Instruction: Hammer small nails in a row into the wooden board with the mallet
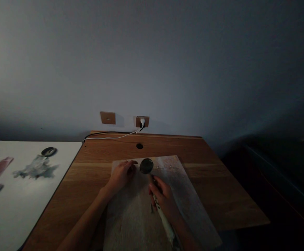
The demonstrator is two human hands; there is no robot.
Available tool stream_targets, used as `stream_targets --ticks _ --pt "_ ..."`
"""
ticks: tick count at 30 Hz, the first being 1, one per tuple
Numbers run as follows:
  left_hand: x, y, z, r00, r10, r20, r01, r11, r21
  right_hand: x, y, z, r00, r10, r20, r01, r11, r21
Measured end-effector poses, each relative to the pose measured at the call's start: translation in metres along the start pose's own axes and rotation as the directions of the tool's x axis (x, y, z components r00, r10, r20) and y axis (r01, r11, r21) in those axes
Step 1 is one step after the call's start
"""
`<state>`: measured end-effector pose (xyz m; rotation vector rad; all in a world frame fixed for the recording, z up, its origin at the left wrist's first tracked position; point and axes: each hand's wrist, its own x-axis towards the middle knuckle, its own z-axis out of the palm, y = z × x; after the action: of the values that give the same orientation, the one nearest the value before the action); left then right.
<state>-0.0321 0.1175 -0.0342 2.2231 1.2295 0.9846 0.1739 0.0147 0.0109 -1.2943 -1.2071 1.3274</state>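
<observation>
My right hand point(163, 197) is wrapped round the pale, marked handle of a mallet point(146, 166), whose round dark head is over the upper part of a worn, light board point(131, 216). To the left of that head, my left hand point(123, 176) rests at the board's top edge with its fingers bent together. What they pinch, if anything, is too small and dark to tell. A short row of tiny pins, perhaps nails point(163, 167), runs along the board to the right of the mallet head. A small thin piece point(152, 208) lies beside my right fingers.
The board lies on a wooden desk point(209, 188) with a cable hole point(139, 146). A white cable point(115, 138) runs along the back to a wall socket point(142, 121). At left, a white table point(29, 209) holds a dark round lid-like thing point(48, 151) and a crumpled grey heap point(38, 168).
</observation>
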Motion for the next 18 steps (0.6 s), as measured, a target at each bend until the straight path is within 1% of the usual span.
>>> stream_targets --ticks 2,6,10,15,18 --pt "-0.001 -0.002 0.001 1.000 0.002 -0.003 -0.002 1.000 -0.022 0.006 -0.003 0.009 1.000 0.000 0.018 0.000 1.000 -0.008" --pt "-0.002 -0.008 0.004 0.998 0.029 -0.050 -0.032 0.998 -0.056 0.012 -0.003 0.020 0.998 0.021 0.065 -0.018 0.999 -0.041" --pt "-0.002 -0.011 0.006 0.999 0.029 -0.030 -0.032 0.994 -0.105 0.010 0.002 0.023 0.998 0.016 0.057 -0.013 0.998 -0.056" --pt "-0.003 -0.014 0.007 1.000 0.018 -0.014 -0.020 0.993 -0.119 0.009 0.004 0.024 0.998 0.026 0.063 -0.022 0.998 -0.062" --pt "-0.003 -0.014 0.005 1.000 0.023 -0.012 -0.025 0.992 -0.127 0.011 0.003 0.026 0.998 0.036 0.054 -0.034 0.999 -0.038"
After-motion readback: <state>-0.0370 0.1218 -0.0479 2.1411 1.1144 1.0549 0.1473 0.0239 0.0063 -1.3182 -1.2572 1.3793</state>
